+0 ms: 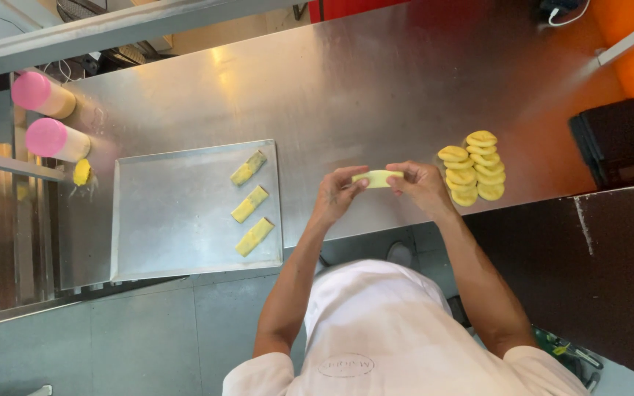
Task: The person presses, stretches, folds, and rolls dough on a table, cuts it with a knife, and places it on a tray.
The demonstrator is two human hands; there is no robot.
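Three rolls (pixel 252 201), two pink-capped containers (pixel 47 117)

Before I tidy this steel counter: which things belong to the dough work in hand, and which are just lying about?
In use:
- yellow dough piece, held between left hand and right hand
- stacked yellow dough discs
- metal tray with three folded dough pieces

Lying about:
- two pink-capped containers
- small yellow blob
- black box
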